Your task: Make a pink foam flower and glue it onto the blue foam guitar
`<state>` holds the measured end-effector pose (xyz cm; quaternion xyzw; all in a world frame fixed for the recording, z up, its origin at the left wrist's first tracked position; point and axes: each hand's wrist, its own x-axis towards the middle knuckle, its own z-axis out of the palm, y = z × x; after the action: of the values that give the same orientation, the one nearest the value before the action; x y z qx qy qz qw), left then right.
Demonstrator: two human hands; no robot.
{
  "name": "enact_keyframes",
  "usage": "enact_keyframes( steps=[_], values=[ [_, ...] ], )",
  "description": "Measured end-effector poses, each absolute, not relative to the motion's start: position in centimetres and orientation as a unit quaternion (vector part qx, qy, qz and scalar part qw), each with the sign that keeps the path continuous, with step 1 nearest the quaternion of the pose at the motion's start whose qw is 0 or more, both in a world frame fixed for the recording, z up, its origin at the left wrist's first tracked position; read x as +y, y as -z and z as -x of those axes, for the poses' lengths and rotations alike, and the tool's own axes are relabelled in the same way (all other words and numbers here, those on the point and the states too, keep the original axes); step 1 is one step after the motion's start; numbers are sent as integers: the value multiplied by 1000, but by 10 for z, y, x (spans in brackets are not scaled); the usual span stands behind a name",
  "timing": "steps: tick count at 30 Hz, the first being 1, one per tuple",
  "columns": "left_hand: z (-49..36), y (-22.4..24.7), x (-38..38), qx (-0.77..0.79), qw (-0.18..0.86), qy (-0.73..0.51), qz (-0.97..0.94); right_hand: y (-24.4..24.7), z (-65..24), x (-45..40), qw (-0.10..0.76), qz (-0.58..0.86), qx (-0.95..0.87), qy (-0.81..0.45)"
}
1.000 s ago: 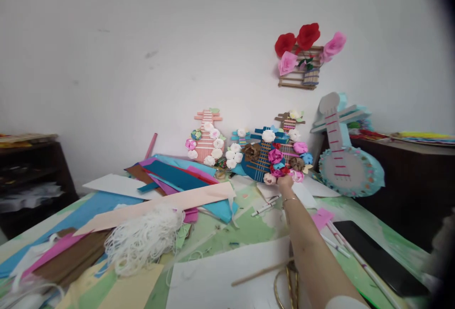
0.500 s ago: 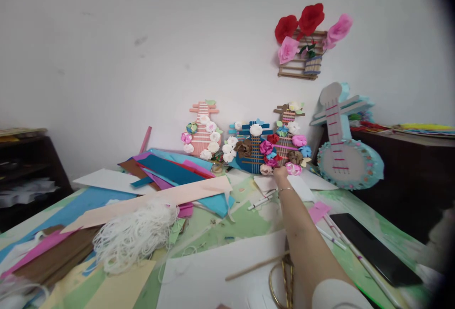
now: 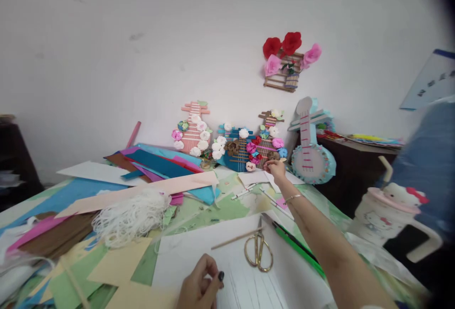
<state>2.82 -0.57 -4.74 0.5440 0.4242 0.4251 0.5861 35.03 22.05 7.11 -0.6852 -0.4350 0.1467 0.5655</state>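
My right hand reaches far over the table, its fingers curled together at the lower edge of a brown lute-shaped craft with paper flowers. What those fingers grip, if anything, is hidden. Close to me, my left hand hangs over a white sheet, fingers curled toward the thumb; I cannot make out anything between them. Gold-handled scissors and a thin wooden stick lie on the sheet to its right. Beside the brown craft stand a dark blue lute craft and a pink one.
White string lies in a heap at left, before stacked coloured paper. A green-edged tool lies under my right forearm. At right stand a cup with a straw and a round light-blue banjo-shaped craft. Flowers hang on the wall.
My view has turned right, bringing the cup into sight. My left hand has risen into view over the sheet. My right hand stays by the brown craft, its forearm now clear of the scissors.
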Motion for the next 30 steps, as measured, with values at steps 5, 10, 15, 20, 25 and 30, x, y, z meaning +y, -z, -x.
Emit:
enact_keyframes(
  steps=[5, 10, 15, 20, 25, 30],
  values=[
    [-24, 34, -11, 421, 576, -388, -583, -67, -318, 134, 526, 629, -549, -163],
    [-22, 21, -18, 411, 558, -369, -619, -31, -261, 44, 439, 582, -663, -172],
    [-14, 11, -19, 426, 471, -372, -677, 4, -231, -4, 356, 560, -734, -143],
    [9, 4, -4, 451, 171, -293, -825, 27, -239, -9, 278, 580, -765, -35],
    [37, 8, 28, 507, 14, -240, -828, 30, -247, -8, 259, 581, -772, 7],
    [57, 18, 68, 540, -55, -174, -821, 25, -240, -13, 270, 555, -786, -29]
  ],
)
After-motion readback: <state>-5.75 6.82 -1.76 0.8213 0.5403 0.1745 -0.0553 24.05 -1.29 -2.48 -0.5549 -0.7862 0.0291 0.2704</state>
